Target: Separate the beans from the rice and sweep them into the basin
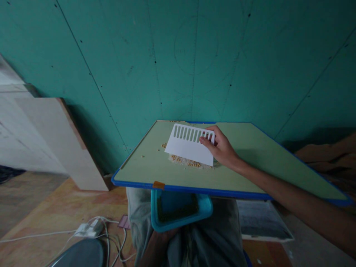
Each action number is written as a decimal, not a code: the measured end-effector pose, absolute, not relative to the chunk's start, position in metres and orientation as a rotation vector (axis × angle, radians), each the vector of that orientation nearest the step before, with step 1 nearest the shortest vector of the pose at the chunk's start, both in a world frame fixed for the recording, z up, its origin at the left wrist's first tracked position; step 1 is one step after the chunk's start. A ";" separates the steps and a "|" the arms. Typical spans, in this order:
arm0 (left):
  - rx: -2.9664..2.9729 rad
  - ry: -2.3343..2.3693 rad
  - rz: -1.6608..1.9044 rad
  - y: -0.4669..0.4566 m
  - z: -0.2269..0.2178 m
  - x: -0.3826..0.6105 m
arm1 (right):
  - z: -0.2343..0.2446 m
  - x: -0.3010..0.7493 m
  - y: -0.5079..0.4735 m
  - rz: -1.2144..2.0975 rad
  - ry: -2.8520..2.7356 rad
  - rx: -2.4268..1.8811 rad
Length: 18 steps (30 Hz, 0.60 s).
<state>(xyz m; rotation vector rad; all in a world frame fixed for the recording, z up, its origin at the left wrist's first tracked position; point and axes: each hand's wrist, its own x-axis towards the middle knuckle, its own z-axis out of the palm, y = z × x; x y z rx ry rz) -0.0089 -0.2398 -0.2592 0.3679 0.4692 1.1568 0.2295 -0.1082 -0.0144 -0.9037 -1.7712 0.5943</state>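
Note:
My right hand is closed on the right end of a white flat scraper with a row of slots along its upper part. It is tilted over the table, its lower edge at a spread of pale, rice-like grains mixed with yellow beans. Below the table's front edge sits a blue plastic tray with small dark green grains along its inner sides. From underneath, my left hand holds the tray's near side; its fingers are mostly hidden.
The light green table has a blue edge, with orange tape at the front. A green wall stands behind it. Boards lean at left. White cables and a power strip lie on the floor beside a grey rounded object.

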 end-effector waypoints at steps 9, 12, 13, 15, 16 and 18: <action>0.124 0.717 1.144 -0.239 -0.240 0.000 | -0.016 0.228 -0.110 0.640 -1.794 -0.889; 0.452 0.568 1.159 -0.237 -0.260 -0.004 | -0.017 0.227 -0.111 0.664 -1.795 -0.876; 0.494 0.546 1.190 -0.236 -0.267 -0.005 | -0.017 0.227 -0.111 0.670 -1.795 -0.872; 0.598 0.557 1.174 -0.235 -0.277 -0.009 | -0.017 0.227 -0.112 0.678 -1.798 -0.866; 0.633 0.584 1.165 -0.235 -0.280 -0.011 | -0.017 0.226 -0.112 0.681 -1.801 -0.864; 0.755 0.662 1.110 -0.235 -0.282 -0.015 | -0.017 0.226 -0.113 0.684 -1.807 -0.859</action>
